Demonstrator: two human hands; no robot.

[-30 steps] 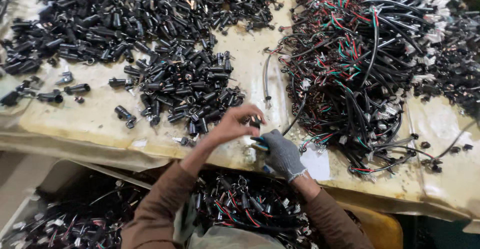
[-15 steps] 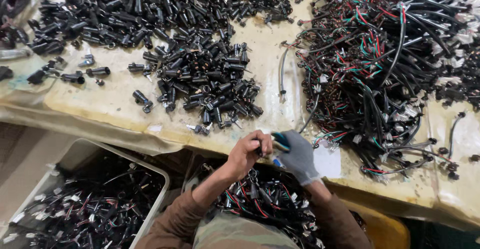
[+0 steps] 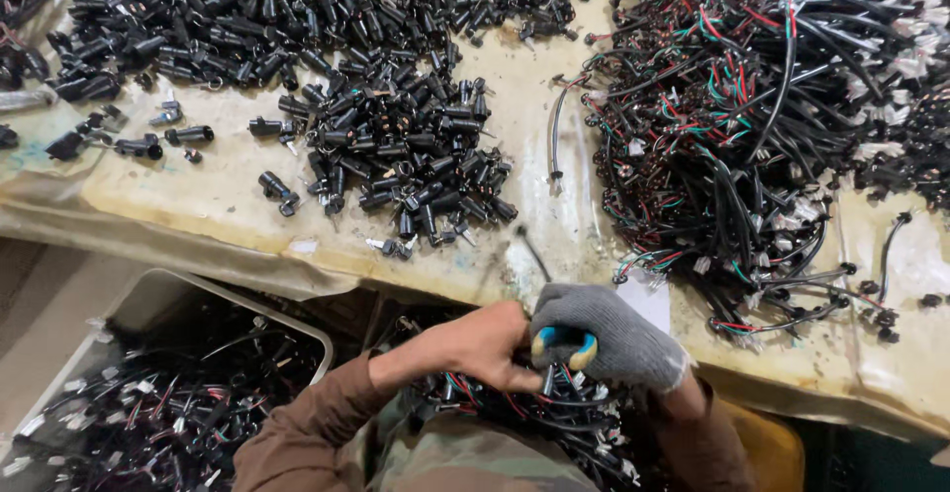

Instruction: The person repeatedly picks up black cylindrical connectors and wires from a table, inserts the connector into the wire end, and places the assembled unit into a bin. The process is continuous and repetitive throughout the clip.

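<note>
My right hand (image 3: 609,339), in a grey knit glove, grips a small tool with a blue and yellow handle (image 3: 561,345) just below the table's front edge. My bare left hand (image 3: 485,345) is closed beside it, pinching a small black connector piece with a wire against the tool tip. Under both hands lies a bundle of black, red and green wires (image 3: 539,418) on my lap. A pile of small black plug connectors (image 3: 406,155) lies on the table right above my hands.
A large heap of black cables with red and green leads (image 3: 752,126) covers the table's right side. More black connectors (image 3: 247,7) spread along the back. A white bin with finished wired pieces (image 3: 168,393) stands at lower left. The table top (image 3: 539,86) is worn yellowish.
Both hands have come back from the table's edge toward my lap, closing together on the tool and a connector. The camera has shifted lower and closer.
</note>
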